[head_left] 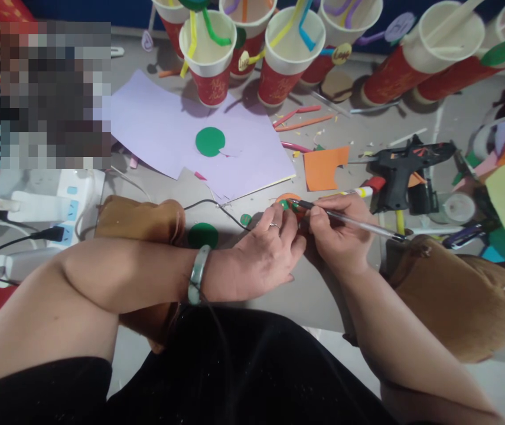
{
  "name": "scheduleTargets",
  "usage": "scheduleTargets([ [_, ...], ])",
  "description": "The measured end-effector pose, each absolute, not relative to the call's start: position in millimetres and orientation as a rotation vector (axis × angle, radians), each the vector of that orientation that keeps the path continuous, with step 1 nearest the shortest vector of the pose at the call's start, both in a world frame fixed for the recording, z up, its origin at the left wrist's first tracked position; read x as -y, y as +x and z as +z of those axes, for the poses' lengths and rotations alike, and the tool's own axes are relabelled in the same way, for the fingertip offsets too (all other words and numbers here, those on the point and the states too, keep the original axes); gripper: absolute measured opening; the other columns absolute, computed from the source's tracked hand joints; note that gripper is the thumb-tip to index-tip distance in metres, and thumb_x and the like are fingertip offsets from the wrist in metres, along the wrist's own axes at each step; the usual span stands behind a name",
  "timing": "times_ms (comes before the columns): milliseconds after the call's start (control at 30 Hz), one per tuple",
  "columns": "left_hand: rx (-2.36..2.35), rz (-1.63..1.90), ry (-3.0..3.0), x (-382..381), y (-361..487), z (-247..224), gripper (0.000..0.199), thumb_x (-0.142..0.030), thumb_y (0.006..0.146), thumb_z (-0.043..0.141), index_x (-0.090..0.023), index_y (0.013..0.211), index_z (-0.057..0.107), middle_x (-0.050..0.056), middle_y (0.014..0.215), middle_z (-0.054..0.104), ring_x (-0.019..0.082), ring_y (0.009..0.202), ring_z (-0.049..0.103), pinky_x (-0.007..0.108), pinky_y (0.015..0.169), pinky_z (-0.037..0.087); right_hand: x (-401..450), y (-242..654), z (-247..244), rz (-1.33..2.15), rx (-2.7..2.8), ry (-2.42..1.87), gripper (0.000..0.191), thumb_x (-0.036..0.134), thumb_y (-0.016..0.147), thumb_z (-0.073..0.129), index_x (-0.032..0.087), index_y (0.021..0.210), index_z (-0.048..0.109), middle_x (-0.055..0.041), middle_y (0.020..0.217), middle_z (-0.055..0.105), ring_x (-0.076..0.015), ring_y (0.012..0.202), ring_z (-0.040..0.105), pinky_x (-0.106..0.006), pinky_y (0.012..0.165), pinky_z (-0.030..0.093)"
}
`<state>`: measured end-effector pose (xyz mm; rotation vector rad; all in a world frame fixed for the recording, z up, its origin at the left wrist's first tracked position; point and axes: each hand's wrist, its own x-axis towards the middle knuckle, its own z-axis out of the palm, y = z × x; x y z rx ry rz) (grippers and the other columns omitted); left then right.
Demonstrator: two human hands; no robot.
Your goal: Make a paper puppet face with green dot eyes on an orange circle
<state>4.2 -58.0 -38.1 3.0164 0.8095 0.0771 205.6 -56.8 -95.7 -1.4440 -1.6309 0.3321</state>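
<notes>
My left hand (267, 254), with a ring and a pale green bangle (196, 274), presses its bent fingertips down on an orange paper disc (288, 196). Small green paper pieces (283, 204) lie on that disc, partly under my fingers. In my right hand (345, 236) is a clear-barrelled pen (349, 219), gripped near its dark front end. Its tip meets the disc close to the green pieces. Just left of my left fingers is a small green paper circle (246, 220). A larger green circle (203, 235) lies beyond my left wrist.
Purple paper sheets (252, 141) bear another green circle (210, 141). Red paper cups (212, 77) with straws line the back. At right are a black glue gun (405, 165), an orange paper scrap (323, 170) and a brown cloth bundle (465, 295). A power strip (68, 203) sits left.
</notes>
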Motion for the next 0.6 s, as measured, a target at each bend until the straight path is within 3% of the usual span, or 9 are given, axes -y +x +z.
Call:
scheduleTargets([
  [600,-0.777,0.055,2.969,56.0,2.6,-35.2,0.077,-0.059,0.094,0.077,0.001,0.142,0.064,0.038,0.151,0.061,0.050,0.143,0.061,0.060,0.118,0.041,56.8,205.1,-97.3,0.312,1.622,-1.477,0.009,0.035,0.095,0.070,0.027,0.091,0.068,-0.0011,0.082,0.074,-0.0202,0.070,0.070,-0.037,0.066,0.057],
])
